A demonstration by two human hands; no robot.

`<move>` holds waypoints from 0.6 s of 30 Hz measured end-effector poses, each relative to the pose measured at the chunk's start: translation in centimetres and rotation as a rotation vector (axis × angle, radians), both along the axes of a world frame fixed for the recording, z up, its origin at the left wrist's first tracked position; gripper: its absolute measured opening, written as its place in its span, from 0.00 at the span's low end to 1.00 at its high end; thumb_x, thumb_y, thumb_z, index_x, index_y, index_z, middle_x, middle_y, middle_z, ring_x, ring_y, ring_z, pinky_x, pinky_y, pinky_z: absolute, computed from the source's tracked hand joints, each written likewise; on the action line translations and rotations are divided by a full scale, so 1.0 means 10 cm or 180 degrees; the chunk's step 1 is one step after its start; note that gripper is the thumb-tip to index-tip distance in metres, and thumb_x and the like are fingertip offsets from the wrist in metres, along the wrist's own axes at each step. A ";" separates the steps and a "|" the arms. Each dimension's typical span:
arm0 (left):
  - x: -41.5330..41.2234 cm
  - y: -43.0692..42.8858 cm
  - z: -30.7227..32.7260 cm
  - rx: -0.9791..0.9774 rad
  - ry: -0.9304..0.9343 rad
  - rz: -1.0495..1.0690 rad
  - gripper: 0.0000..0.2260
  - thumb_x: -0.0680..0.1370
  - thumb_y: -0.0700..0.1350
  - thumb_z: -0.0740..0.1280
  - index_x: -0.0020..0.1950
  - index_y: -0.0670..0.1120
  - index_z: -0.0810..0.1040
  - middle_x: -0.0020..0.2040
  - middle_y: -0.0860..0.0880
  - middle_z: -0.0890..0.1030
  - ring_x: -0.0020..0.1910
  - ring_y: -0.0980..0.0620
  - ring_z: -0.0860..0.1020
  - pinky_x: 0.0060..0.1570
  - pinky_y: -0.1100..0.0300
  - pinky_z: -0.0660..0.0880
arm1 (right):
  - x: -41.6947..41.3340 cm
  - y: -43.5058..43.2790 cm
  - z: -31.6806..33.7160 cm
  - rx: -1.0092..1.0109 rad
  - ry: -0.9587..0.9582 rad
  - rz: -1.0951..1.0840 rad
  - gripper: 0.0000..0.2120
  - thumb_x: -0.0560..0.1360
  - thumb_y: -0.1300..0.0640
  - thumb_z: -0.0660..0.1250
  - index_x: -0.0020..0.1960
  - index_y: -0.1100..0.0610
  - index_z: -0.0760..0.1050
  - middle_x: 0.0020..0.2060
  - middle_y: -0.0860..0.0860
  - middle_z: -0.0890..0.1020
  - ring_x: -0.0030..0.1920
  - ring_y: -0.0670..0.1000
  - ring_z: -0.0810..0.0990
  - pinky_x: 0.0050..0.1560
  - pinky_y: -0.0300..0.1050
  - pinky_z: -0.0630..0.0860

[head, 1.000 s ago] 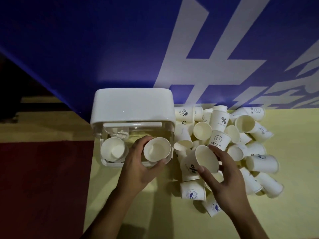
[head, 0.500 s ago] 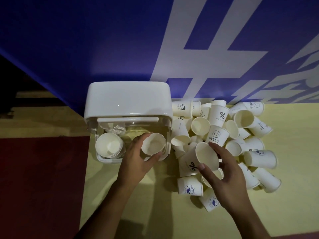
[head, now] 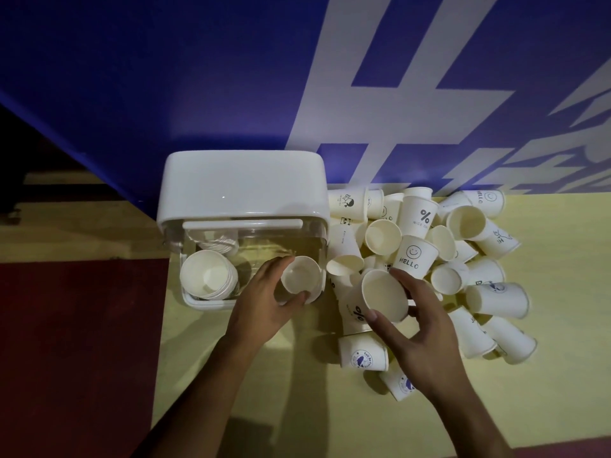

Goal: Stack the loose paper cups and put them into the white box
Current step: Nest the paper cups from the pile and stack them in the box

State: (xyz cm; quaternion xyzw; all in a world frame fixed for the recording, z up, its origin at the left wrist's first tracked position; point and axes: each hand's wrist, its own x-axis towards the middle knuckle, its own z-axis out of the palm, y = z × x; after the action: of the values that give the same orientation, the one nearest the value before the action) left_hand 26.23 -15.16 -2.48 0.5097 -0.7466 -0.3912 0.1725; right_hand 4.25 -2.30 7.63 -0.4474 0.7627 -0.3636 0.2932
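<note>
A blue wall with large pale characters is seen at the back, and a yellow surface is spread below it. The white box is placed on this surface against the wall, with its clear front part open toward the person. A pile of loose cups is heaped just beside the box, on its right. One finished stack is stood in the left part of the box.

The left hand is curled round a cup in the right part of the box, mouth up toward the camera; whether more cups are nested under it cannot be told. The right hand is closed on the rim of a percent-marked cup at the near edge of the pile, thumb on one side and fingers on the other.

This cup is tilted: its mouth is turned up and away, and its base is pointed down and left. The box is to its left, just beside it. It is judged that the base must be turned down and carried left. The right hand is nearer to the pile, the left to the box.
</note>
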 end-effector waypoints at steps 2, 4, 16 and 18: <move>-0.01 0.00 -0.02 0.0109 0.0012 0.0024 0.31 0.73 0.60 0.73 0.74 0.59 0.69 0.71 0.58 0.73 0.67 0.55 0.73 0.55 0.49 0.81 | 0.01 -0.03 -0.02 -0.0026 0.0034 0.0015 0.31 0.70 0.36 0.73 0.70 0.41 0.72 0.64 0.33 0.76 0.64 0.40 0.76 0.52 0.33 0.74; -0.02 -0.01 -0.03 0.0135 -0.0033 0.0067 0.31 0.73 0.60 0.74 0.75 0.59 0.69 0.70 0.58 0.74 0.66 0.55 0.74 0.58 0.51 0.79 | 0.04 -0.07 -0.03 -0.0088 -0.0016 0.0023 0.32 0.70 0.37 0.76 0.71 0.43 0.72 0.65 0.35 0.76 0.64 0.40 0.76 0.52 0.30 0.74; 0.13 0.06 0.13 0.0646 0.0720 0.0737 0.20 0.82 0.52 0.64 0.75 0.58 0.70 0.68 0.60 0.76 0.67 0.62 0.74 0.65 0.55 0.75 | 0.53 -0.60 -0.51 -0.0604 0.0207 0.0399 0.34 0.72 0.44 0.78 0.73 0.55 0.72 0.64 0.47 0.78 0.65 0.48 0.77 0.59 0.51 0.79; 0.12 0.08 0.21 0.0777 0.0931 0.0849 0.17 0.85 0.48 0.63 0.74 0.56 0.72 0.67 0.61 0.77 0.66 0.66 0.74 0.66 0.61 0.73 | 0.57 -0.64 -0.60 -0.0578 0.0280 0.0447 0.34 0.72 0.44 0.79 0.73 0.55 0.72 0.64 0.47 0.78 0.65 0.48 0.77 0.60 0.51 0.78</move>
State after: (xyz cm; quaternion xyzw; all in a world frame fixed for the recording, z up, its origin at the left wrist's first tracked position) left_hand 27.39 -14.38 -0.37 0.5589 -0.5868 -0.5221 0.2660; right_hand 9.93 -8.73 1.65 -0.5399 0.7055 -0.3898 0.2424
